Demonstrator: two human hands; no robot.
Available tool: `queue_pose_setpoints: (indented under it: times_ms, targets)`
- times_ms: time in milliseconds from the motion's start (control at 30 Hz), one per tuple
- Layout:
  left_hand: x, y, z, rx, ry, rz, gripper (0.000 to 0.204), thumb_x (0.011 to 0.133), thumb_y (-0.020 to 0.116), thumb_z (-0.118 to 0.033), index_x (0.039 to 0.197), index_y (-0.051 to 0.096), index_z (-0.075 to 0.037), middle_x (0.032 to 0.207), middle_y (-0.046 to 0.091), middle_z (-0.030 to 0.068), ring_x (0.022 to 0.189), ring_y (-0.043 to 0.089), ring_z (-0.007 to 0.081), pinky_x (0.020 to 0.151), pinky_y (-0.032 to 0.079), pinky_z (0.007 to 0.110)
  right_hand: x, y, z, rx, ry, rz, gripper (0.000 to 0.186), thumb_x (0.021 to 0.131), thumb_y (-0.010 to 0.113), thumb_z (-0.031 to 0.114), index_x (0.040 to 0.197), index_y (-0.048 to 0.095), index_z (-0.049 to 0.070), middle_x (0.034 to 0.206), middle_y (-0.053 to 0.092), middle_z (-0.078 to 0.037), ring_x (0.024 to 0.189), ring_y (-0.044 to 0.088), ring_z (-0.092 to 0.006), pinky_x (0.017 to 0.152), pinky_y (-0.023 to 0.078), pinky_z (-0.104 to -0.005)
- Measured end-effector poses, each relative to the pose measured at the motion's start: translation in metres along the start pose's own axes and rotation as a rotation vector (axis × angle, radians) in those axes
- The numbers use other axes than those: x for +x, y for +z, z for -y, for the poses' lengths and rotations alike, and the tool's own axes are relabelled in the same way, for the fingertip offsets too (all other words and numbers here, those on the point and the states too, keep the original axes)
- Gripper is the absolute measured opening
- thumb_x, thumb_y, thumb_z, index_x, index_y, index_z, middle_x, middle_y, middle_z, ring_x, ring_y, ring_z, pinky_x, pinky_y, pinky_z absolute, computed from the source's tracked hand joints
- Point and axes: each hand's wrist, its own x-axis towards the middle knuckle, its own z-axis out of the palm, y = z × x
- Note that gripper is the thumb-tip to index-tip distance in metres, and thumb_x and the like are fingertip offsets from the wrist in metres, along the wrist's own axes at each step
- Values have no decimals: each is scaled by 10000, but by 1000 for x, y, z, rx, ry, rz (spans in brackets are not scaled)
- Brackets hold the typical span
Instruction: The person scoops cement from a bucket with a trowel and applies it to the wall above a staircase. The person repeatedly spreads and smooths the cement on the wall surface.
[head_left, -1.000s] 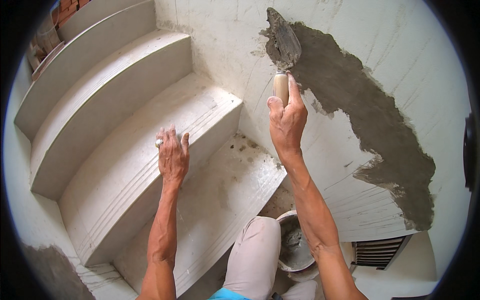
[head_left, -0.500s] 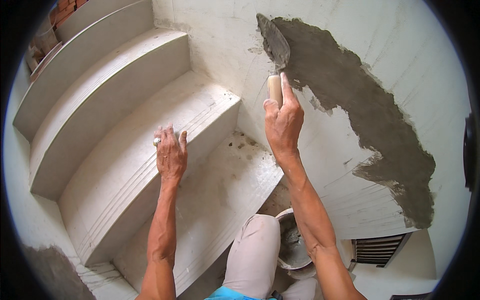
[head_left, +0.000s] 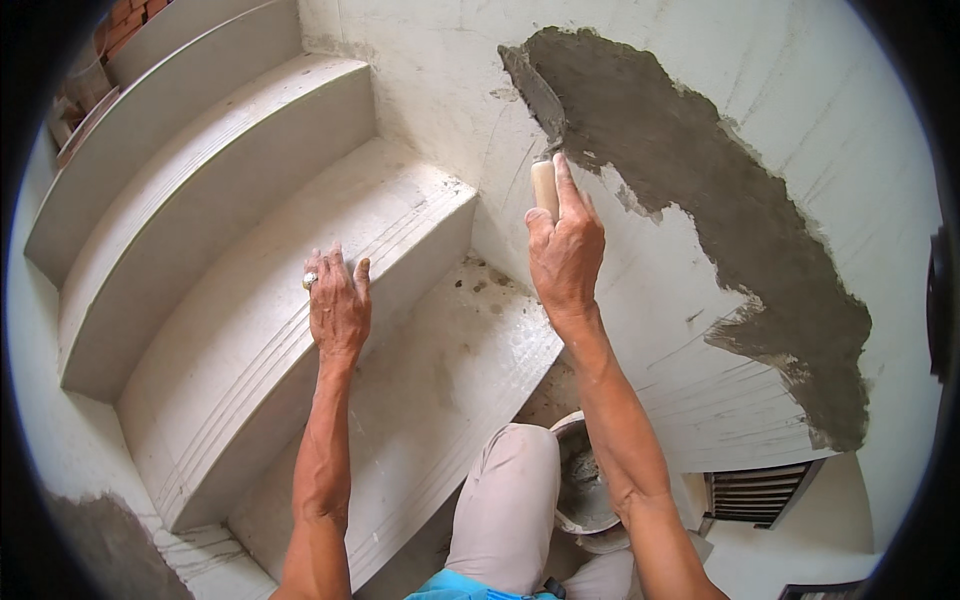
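Note:
A trowel with a pale handle (head_left: 544, 186) is gripped in my right hand (head_left: 568, 250), the index finger stretched along the handle. Its grey, mortar-coated blade (head_left: 537, 92) lies tilted against the wall at the left end of a dark wet mortar patch (head_left: 690, 140). That patch runs down to the right across the whitish wall (head_left: 640, 270) with ragged edges. My left hand (head_left: 339, 300) rests flat on a stair step (head_left: 260, 250), fingers apart, holding nothing; a ring shows on one finger.
Curved pale steps (head_left: 200, 170) rise at the left. A bucket (head_left: 575, 425) with grey mortar inside stands beside my knee (head_left: 510, 480), partly behind my right forearm. A dark slatted vent (head_left: 760, 495) is low at the right. Bricks (head_left: 130, 20) show at the far upper left.
The trowel blade has turned more edge-on and moved slightly left and down. More smoothed mortar shows at the patch's upper left. My left hand stays on the step.

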Motion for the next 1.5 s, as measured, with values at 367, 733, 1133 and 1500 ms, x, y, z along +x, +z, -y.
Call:
queue_pose_setpoints:
  times_ms: [367,733,1133,1500]
  targets:
    - [-4,1,-2,10,-16,36,608,1050,458,-442,1373,505,71,1311,553,337,1320,469,470,1122,388,509,-20,5,-27,-133,-54,84,581,848,609,19,1419,515,-24,889,633,-246,750,677,-369,668,566,-437]
    - [2,2,-2,15,5,9,620,1050,453,-453,1374,507,73,1291,578,319,1324,476,448,1147,370,495,-21,-3,-40,-175,-29,196,582,847,615,-1,1417,506,-43,891,632,-266,725,696,-352,608,583,-417]
    - [1,6,2,37,-3,19,612,1053,446,-454,1365,519,68,1310,563,333,1307,486,471,1128,392,501,-9,-26,-20,-274,-60,111,603,858,613,2,1447,484,8,898,618,-256,757,702,-368,620,579,-429]
    - [1,0,-1,18,-20,26,609,1055,438,-461,1377,514,50,1316,564,312,1340,464,445,1136,385,504,-31,-64,-43,-288,-111,166,627,849,631,1,1459,491,35,907,619,-216,706,689,-329,610,585,-412]
